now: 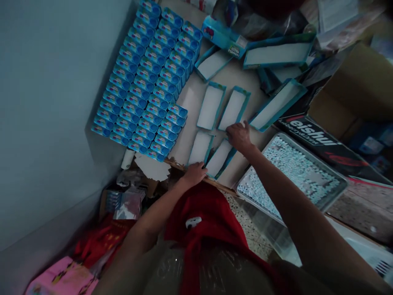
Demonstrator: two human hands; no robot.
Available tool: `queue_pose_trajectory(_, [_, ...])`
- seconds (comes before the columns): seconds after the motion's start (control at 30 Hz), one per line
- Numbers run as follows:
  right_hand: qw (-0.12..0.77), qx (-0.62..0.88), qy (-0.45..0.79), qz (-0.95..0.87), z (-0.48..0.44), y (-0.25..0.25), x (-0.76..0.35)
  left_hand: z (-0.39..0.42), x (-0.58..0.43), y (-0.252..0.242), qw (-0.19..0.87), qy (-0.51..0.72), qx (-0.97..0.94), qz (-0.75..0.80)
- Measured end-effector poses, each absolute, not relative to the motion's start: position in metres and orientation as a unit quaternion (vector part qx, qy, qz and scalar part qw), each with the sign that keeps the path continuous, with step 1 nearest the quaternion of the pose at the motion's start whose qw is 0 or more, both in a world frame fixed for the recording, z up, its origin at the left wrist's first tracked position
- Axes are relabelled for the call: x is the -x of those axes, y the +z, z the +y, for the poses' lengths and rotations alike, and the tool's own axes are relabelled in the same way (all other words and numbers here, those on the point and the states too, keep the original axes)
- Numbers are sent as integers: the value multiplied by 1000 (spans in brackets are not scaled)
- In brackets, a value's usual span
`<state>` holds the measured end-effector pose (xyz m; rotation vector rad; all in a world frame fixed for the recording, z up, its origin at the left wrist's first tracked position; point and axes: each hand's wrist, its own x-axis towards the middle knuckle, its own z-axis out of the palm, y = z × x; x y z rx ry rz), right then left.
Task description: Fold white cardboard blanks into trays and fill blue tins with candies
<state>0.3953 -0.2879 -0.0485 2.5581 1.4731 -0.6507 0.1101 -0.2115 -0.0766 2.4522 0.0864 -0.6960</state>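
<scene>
Shallow open blue cardboard boxes with white insides lie on the table. My left hand (pixel 195 173) is at the near end of the lower right box (pixel 218 159), fingers curled at its corner, close to the lower left box (pixel 200 148). At the far end of that lower right box, my right hand (pixel 239 136) has its fingers bent over the edge. Above it lies the upper right box (pixel 235 108), next to the upper left box (pixel 211 105). What the fingertips grip is partly hidden.
Rows of small blue packs (pixel 144 82) stand by the wall at left. A closed blue carton (pixel 224 37) and more open boxes (pixel 278 104) lie behind. At right are a metal tray (pixel 333 194) of small pale pieces and a large cardboard box (pixel 346 82).
</scene>
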Motion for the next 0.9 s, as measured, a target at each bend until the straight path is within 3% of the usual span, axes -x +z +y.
queue_pose_trajectory(0.1, [53,-852,-220,473,-282,-40,-395,-222,-111,-79,299,-249,-920,32])
queue_pose_trajectory(0.27, [-47,-862,-175,474,-243,-33,-374,-210,-117,-70,295,-242,-923,45])
queue_pose_trajectory(0.43, [-68,-861,-176,472,-207,-25,-341,-197,-113,-47,285,-228,-928,79])
queue_pose_trajectory(0.57, [-168,-836,-192,485,-208,-13,-282,-172,-65,-19,285,-99,-934,191])
queue_pose_trajectory(0.7, [-252,-791,-283,481,-207,-20,-195,-97,-21,-7,194,26,-909,368])
queue_pose_trajectory(0.9, [-231,-850,-238,408,-180,-48,-122,-13,-20,-37,252,-7,-956,151])
